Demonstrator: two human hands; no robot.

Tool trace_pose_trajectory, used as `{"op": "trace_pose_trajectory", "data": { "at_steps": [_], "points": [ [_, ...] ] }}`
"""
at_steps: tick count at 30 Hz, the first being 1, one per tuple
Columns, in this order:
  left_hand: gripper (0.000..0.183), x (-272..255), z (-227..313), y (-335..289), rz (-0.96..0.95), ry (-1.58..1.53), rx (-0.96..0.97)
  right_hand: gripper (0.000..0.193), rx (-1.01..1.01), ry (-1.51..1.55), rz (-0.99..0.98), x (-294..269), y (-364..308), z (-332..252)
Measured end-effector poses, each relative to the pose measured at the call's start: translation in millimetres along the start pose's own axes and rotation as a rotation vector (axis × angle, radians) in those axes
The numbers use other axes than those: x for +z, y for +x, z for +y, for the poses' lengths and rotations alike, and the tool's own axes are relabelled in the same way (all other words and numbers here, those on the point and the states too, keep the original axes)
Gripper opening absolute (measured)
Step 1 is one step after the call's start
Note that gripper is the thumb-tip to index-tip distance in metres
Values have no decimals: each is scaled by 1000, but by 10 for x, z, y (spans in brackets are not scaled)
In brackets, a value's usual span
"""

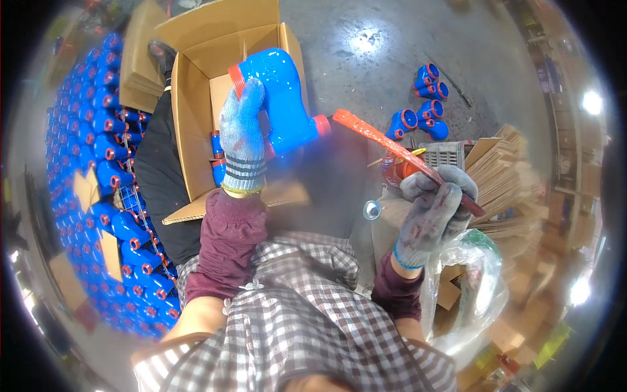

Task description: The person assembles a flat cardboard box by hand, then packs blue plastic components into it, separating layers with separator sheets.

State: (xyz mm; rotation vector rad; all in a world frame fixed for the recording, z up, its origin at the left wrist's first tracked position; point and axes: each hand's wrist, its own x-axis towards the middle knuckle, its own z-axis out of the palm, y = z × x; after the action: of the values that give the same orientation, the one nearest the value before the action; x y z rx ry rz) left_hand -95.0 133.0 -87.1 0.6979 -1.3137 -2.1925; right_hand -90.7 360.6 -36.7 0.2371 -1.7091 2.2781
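Note:
My left hand (240, 134), in a grey knit glove, grips a glossy blue pipe fitting (286, 98) by its upper-left end. Red coating covers the fitting's end rims. Gloved in stained grey, my right hand (432, 212) is closed round the handle of a paint brush (385, 142). Wet red paint coats the brush, whose tip points left and lies just right of the fitting's lower red end, apart from it. Behind my left hand stands an open cardboard box (185, 117) with a few blue fittings (217, 145) inside. A container with red paint (394, 171) sits left of my right hand.
Many blue fittings (108, 151) are stacked on the left. Several more (428, 91) lie on the grey floor at upper right. Flat cardboard pieces (506, 173) and a clear plastic bag (486, 294) are on the right. A grey crate (447, 155) stands near the cardboard.

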Motion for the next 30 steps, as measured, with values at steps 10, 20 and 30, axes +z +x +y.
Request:
{"op": "trace_pose_trajectory", "data": {
  "at_steps": [10, 20, 30],
  "points": [
    [33, -16, 1, 12, 8, 50, 11, 21, 13, -134, 69, 279, -72, 83],
    [33, -60, -43, 59, 33, -12, 0, 19, -43, -182, 8, 287, -104, 86],
    [23, -168, -167, 152, -4, -373, -24, 19, -111, -179, -18, 294, -186, 59]
  ]
}}
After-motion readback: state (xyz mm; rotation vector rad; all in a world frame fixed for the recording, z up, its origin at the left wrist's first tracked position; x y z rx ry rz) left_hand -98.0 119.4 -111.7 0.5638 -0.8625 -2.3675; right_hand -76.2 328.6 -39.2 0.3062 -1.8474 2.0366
